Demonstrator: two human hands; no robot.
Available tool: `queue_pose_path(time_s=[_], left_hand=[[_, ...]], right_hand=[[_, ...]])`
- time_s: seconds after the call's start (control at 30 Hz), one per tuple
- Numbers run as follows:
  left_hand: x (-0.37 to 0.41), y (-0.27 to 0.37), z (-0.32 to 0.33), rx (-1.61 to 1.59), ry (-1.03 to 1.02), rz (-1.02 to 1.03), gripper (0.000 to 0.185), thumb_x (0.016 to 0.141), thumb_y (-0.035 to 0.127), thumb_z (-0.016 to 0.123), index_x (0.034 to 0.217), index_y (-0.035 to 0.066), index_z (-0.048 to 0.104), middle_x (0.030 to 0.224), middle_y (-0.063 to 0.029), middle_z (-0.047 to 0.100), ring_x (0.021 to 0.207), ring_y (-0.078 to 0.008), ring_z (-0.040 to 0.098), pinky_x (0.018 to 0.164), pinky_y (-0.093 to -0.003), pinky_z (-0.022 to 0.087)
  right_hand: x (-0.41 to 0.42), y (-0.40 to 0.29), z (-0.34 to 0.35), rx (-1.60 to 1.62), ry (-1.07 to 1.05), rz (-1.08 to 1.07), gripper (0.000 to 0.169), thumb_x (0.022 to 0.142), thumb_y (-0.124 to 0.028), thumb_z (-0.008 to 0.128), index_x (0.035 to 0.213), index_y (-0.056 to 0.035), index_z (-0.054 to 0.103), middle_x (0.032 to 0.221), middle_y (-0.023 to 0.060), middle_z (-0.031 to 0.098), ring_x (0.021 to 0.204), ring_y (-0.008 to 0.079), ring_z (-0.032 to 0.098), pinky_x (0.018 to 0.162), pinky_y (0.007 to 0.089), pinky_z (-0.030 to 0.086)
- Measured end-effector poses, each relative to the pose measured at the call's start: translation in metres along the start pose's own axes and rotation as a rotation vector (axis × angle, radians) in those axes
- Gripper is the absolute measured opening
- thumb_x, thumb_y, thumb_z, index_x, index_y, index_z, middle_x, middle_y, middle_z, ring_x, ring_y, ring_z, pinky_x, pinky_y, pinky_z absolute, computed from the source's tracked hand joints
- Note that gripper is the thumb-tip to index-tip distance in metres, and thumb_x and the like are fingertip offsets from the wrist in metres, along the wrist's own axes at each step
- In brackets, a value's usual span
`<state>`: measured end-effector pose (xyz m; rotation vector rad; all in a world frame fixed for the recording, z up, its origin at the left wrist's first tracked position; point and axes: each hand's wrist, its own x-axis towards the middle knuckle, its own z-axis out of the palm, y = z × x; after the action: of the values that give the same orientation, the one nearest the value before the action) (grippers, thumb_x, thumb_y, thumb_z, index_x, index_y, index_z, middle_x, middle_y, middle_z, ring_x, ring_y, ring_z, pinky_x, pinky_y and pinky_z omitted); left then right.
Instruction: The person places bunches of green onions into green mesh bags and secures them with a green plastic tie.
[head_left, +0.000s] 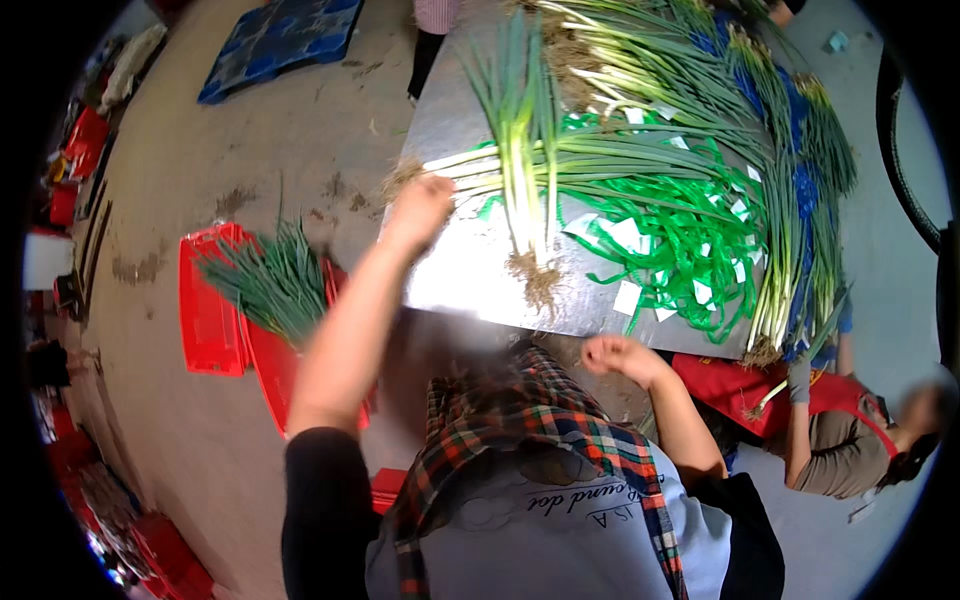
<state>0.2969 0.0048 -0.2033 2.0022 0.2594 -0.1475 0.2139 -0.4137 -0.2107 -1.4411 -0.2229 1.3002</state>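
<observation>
My left hand (424, 205) is curled at the root end of several green onions (600, 165) lying crosswise on the metal table. The fingers meet the lowest white stalk, but I cannot tell if they grip it. A second bunch of green onions (517, 150) lies across these, its roots towards me. My right hand (619, 360) is just off the near table edge with bent fingers. Nothing shows in it, and its inner side is hidden. Between the hands is a bare part of the metal table (457, 270). Green ties with white tags (675, 232) are heaped on the right.
More green onions (645, 67) cover the far side, with a row (780, 247) along blue material on the right. A co-worker (840, 435) in a red apron holds a stalk there. Red crates (214, 322), one with green onions, stand at left. A blue pallet (281, 41) lies beyond.
</observation>
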Motion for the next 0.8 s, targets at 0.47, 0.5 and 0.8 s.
queue_pose_path(time_s=[0.47, 0.5, 0.8], left_hand=[[0.012, 0.065, 0.165, 0.427, 0.291, -0.197, 0.085, 0.066, 0.011, 0.060, 0.135, 0.008, 0.009, 0.114, -0.0221, 0.039, 0.089, -0.0384, 0.053, 0.075, -0.0422, 0.045], [0.011, 0.062, 0.166, 0.403, 0.292, -0.171, 0.084, 0.067, 0.011, 0.060, 0.134, 0.008, 0.010, 0.113, -0.0227, 0.039, 0.089, -0.0389, 0.053, 0.076, -0.0426, 0.045], [0.009, 0.061, 0.166, 0.401, 0.417, -0.154, 0.080, 0.068, 0.022, 0.066, 0.130, 0.002, 0.021, 0.120, -0.0227, 0.032, 0.104, -0.0370, 0.042, 0.089, -0.0386, 0.036]], right_hand=[[0.092, -0.052, -0.044, -0.700, 0.850, -0.567, 0.027, 0.065, -0.010, 0.063, 0.090, -0.0066, 0.056, 0.090, 0.0149, 0.056, 0.086, 0.0324, 0.052, 0.074, 0.0411, 0.042], [0.083, -0.050, -0.066, -0.870, 0.967, -0.609, 0.027, 0.062, -0.010, 0.066, 0.087, -0.0084, 0.056, 0.087, 0.0137, 0.055, 0.082, 0.0314, 0.052, 0.072, 0.0413, 0.041], [0.021, -0.176, -0.273, -0.012, 0.895, -0.509, 0.020, 0.076, -0.012, 0.049, 0.089, -0.0016, 0.060, 0.070, 0.0103, 0.062, 0.064, 0.0187, 0.058, 0.059, 0.0297, 0.045]])
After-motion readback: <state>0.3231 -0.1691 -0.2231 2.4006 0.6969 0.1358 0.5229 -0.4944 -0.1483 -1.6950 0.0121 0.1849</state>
